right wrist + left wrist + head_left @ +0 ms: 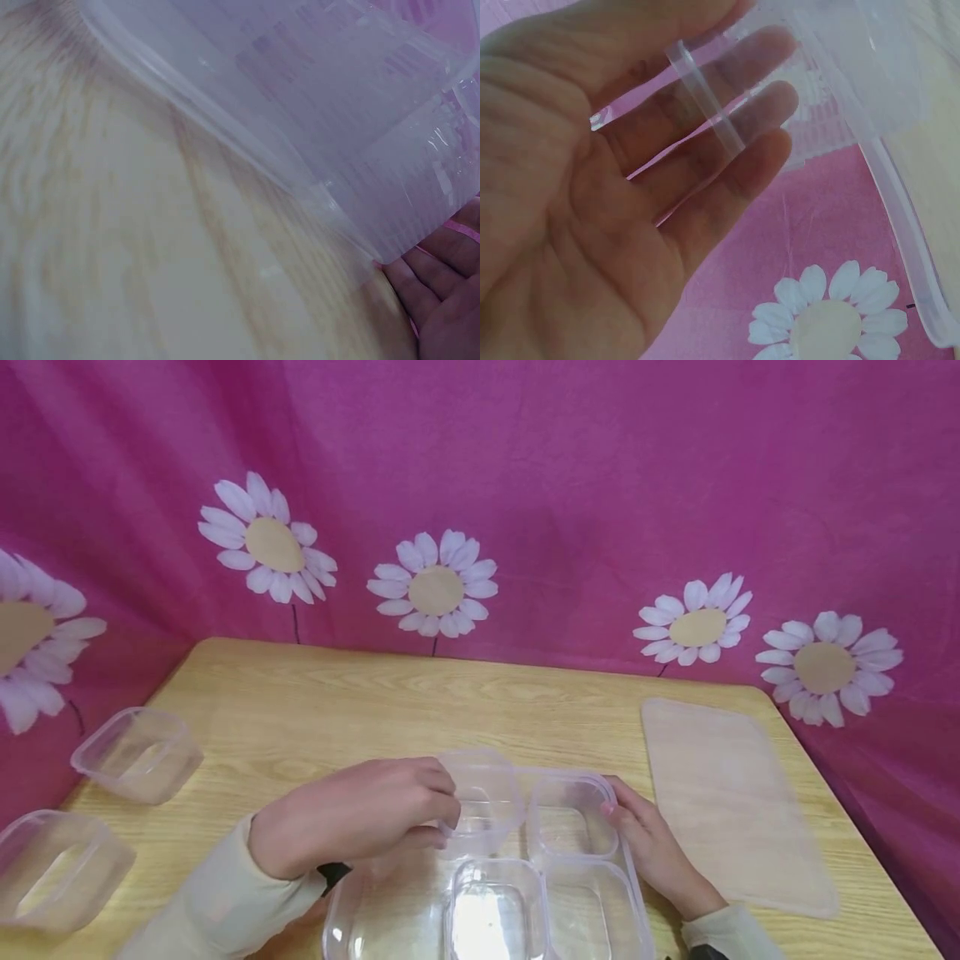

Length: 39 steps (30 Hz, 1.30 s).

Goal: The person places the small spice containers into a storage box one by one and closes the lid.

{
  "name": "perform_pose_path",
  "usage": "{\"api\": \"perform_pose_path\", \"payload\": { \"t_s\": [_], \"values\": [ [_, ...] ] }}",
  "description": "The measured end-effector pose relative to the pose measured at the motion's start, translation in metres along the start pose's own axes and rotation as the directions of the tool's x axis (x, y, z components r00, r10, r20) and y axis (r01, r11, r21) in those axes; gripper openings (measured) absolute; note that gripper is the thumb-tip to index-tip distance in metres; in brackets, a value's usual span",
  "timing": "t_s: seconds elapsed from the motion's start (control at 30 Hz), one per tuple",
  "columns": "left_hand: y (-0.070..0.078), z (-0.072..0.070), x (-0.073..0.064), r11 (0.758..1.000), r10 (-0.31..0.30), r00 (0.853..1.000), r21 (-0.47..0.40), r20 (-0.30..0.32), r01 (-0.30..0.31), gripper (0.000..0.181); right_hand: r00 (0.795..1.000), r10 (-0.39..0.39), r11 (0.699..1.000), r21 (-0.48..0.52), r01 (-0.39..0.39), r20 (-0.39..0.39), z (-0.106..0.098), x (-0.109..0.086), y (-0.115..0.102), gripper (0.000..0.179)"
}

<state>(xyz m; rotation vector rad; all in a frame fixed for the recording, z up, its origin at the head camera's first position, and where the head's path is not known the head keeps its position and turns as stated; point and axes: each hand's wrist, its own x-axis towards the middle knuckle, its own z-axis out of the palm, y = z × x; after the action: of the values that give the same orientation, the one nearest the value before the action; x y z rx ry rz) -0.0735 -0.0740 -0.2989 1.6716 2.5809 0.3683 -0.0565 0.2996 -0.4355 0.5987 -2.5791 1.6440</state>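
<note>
Over the large box [397,906], a small container [483,793] is pinched by the left hand [360,814] (the box is gripped by the right hand [660,856]).

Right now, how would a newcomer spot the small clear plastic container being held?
On the pale wooden table, find the large clear plastic tray. Over its far side is the small clear plastic container. Unlike the similar clear containers inside, it's pinched by the left hand.
</note>
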Motion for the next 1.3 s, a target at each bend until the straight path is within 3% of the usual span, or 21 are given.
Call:
{"api": "perform_pose_path", "payload": {
  "t_s": [0.23,0.47,0.7,0.83,1.07,1.3],
  "values": [
    [-0.005,0.002,0.011,0.999,0.043,0.997,-0.018,0.061,-0.042,0.013,1.0,-0.014,1.0,-0.005,0.014,-0.003,0.002,-0.001,0.0,0.037],
    [-0.012,0.002,0.015,0.995,0.002,0.992,-0.095,0.13,0.011,0.013,1.0,-0.025,1.0,-0.005,0.025,0.002,0.001,0.0,0.0,0.037],
    [-0.011,-0.002,0.031,0.994,0.03,0.98,-0.112,0.196,-0.008,0.04,1.0,-0.014,1.0,-0.008,0.014,-0.007,-0.001,-0.001,0.001,0.037],
    [-0.006,-0.003,0.039,0.995,0.038,0.978,-0.101,0.207,-0.018,0.046,1.0,-0.018,1.0,-0.02,0.018,-0.022,-0.002,-0.001,0.001,0.036],
    [-0.003,0.005,0.045,0.995,0.044,0.975,-0.097,0.22,-0.023,0.039,1.0,-0.023,1.0,-0.016,0.023,-0.02,-0.001,0.001,0.002,0.034],
    [-0.005,0.011,0.046,0.995,0.005,0.973,-0.099,0.23,0.019,0.031,1.0,-0.016,1.0,-0.023,0.015,-0.019,-0.002,-0.001,0.003,0.035]
  ]
}}
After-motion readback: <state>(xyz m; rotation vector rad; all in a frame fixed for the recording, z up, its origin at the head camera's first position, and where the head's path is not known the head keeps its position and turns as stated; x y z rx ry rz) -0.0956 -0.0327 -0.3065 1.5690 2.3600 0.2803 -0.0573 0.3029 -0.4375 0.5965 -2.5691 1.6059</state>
